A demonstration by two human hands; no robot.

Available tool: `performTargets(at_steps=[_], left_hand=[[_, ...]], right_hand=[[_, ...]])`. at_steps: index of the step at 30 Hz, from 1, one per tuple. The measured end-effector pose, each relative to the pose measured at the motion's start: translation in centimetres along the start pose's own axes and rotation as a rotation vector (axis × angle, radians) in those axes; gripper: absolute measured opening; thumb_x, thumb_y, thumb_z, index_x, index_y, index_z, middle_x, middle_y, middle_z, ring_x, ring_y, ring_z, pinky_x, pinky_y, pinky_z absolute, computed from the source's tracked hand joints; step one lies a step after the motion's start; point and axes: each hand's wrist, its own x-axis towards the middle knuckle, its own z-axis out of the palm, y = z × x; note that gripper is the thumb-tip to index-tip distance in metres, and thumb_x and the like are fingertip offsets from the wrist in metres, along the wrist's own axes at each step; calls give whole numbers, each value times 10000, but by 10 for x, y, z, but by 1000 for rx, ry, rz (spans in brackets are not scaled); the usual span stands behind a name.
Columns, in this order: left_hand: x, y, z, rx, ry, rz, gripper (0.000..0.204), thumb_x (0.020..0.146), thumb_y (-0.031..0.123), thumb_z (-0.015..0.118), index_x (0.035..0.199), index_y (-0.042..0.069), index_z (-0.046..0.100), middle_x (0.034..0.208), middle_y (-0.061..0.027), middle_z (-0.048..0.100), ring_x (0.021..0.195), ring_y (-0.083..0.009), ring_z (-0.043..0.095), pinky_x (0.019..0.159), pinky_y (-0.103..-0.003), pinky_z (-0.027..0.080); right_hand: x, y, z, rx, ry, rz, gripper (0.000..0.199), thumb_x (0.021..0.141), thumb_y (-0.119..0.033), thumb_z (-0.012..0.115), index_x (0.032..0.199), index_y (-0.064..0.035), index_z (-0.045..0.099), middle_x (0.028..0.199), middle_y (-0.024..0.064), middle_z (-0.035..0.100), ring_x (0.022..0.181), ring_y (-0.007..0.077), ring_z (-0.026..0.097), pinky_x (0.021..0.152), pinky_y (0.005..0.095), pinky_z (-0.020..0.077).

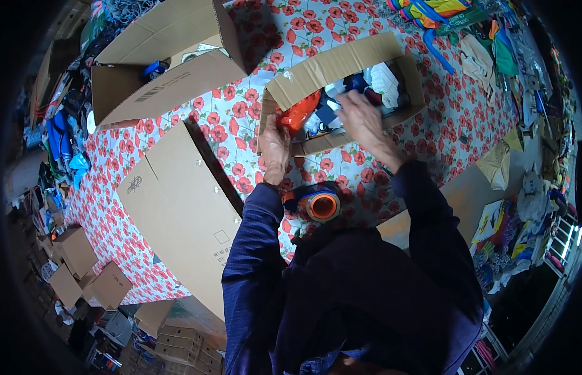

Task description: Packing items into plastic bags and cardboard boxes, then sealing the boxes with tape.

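- An open cardboard box [341, 65] stands on a table covered with a poppy-print cloth [428, 119], right in front of the person.
- It is packed with mixed goods: an orange bag [300, 112] at its left end, with dark blue and white packets beside it.
- The left hand [275, 150] rests on the box's near-left corner, fingers curled against the cardboard by the orange bag; a firm grip cannot be told.
- The right hand [364, 120] reaches into the box, fingers loosely spread over the packets; what it touches is hidden.
- A tape dispenser [320, 203] with an orange roll lies near the person's chest.
- A flattened carton [184, 206] lies to the left.
- A second open box [159, 62] sits further back, holding a blue item.
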Motion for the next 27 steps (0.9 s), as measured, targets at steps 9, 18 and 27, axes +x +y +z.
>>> performTargets(at_steps=[9,18,27], left_hand=[[-2,40,-22,442,-489,-236,467,843,92,626,1304,88,553,1030,-178,692,813,-348,674,687,-430,535],[15,55,14,770,-56,383,463,874,242,624,1307,103,538,1146,-174,637,1037,-343,634,733,-453,526],[19,60,40,540,-445,178,401,925,353,569,1239,105,597,1204,-127,595,1122,-348,546,940,-464,437]], right_hand=[[14,-21,54,353,-197,32,435,791,-65,646,1221,-82,583,1147,130,570,951,365,610,810,443,519],[60,20,16,294,122,-65,494,792,33,549,1278,-56,561,1315,160,550,1080,395,587,959,421,477],[124,34,-7,435,-28,-246,301,849,9,526,1133,22,627,1129,189,655,940,385,636,880,434,519]])
